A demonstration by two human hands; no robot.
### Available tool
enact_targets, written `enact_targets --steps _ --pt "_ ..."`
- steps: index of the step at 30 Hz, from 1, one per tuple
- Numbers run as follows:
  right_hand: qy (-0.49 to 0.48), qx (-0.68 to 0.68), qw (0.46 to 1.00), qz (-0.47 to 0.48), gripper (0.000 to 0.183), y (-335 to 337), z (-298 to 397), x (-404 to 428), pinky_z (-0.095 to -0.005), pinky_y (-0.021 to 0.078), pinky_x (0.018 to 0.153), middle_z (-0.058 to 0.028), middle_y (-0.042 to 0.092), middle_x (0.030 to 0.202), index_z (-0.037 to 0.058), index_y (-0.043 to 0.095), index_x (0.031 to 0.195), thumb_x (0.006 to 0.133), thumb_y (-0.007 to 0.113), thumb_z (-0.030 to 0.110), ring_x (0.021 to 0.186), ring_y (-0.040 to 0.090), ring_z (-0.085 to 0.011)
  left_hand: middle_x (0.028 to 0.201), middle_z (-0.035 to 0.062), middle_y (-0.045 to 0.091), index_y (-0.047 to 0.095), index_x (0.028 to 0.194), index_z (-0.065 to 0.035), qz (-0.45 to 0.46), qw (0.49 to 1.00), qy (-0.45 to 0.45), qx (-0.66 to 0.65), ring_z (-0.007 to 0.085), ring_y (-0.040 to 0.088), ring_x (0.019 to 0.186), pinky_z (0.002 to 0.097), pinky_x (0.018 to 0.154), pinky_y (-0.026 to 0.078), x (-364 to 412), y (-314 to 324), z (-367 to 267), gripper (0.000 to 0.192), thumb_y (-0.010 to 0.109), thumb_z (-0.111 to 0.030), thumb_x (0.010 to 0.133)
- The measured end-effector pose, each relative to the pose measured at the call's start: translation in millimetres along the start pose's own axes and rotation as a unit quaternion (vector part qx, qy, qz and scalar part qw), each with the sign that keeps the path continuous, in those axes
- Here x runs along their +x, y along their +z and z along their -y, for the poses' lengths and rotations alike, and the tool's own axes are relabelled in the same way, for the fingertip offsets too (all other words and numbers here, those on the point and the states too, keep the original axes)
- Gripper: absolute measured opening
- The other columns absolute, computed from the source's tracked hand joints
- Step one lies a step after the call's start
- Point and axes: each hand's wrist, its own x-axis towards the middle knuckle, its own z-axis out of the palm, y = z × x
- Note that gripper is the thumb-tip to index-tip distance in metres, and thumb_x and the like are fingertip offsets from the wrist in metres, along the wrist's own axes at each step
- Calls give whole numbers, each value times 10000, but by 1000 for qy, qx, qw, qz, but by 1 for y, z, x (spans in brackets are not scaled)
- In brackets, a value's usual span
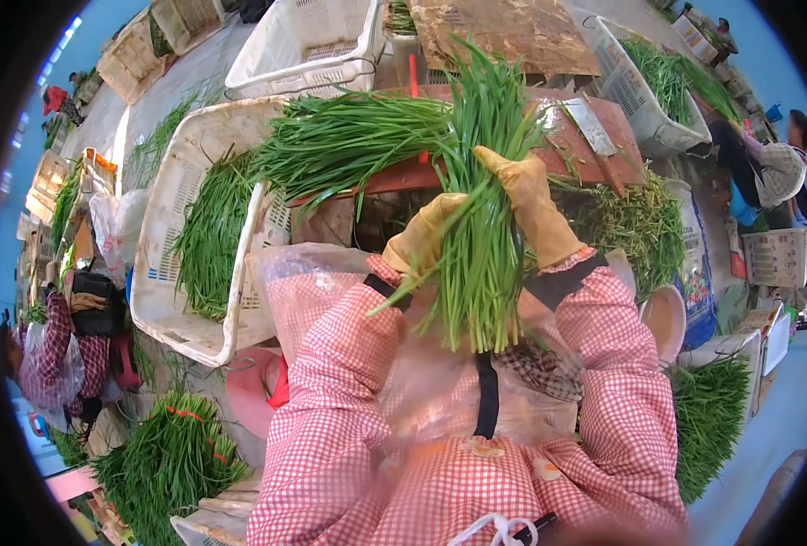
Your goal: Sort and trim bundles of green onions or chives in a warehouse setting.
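A thick bunch of green garlic chives (488,266) stands between my two hands, its pale cut ends toward my lap and its leaves pointing away. My right hand (529,198), in a tan rubber glove, grips it from the right with the thumb over the stalks. My left hand (417,235), gloved alike, holds its left side; stray stalks cross that glove, and its fingertips are hidden behind the bunch. More chives (362,140) lie crosswise on a reddish board (403,179) beyond my hands. A broad-bladed knife (591,126) rests at the board's right.
Left of me a white plastic crate (149,273) holds loose chives. Trimmings (639,228) are heaped at the right. Chive bundles with red ties (171,443) lie at lower left. Another crate (622,95) stands beyond the knife. Co-workers (782,174) sit at both sides.
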Motion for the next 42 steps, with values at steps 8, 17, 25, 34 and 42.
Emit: enact_targets --steps 8,17,25,34,42 --pt "-69 -33 997 6 385 2 11 -6 -292 522 617 -104 708 872 -87 674 1006 807 791 221 685 641 -139 1192 61 634 541 1290 -55 2 999 -39 -15 183 642 1029 352 880 554 12 4 3 452 659 -295 926" --pt "-126 5 979 162 394 10 33 -24 -314 527 772 -87 703 998 -13 645 1131 829 771 206 837 652 -166 1108 58 647 541 1260 -31 -83 968 43 235 180 655 965 313 826 555 23 25 -21 514 742 12 788" --pt "-206 11 974 98 381 18 42 -28 -298 528 801 -71 702 1011 -4 634 1115 799 787 145 884 661 -163 1211 85 603 484 1335 3 -61 917 99 381 209 610 1063 332 888 532 30 38 -47 519 696 -73 866" --pt "-300 -102 933 172 313 20 61 -24 -342 521 765 -86 710 996 37 654 1089 797 737 113 860 665 -215 1070 86 668 604 1151 27 9 905 181 386 159 645 912 293 759 542 30 19 -76 279 643 -93 903" --pt "-429 -341 803 236 420 21 108 -25 -394 518 763 -153 692 1014 59 613 1167 777 719 174 845 651 -318 1123 100 651 535 1289 -8 52 978 111 171 203 644 935 322 837 525 26 36 -75 356 554 -100 945"
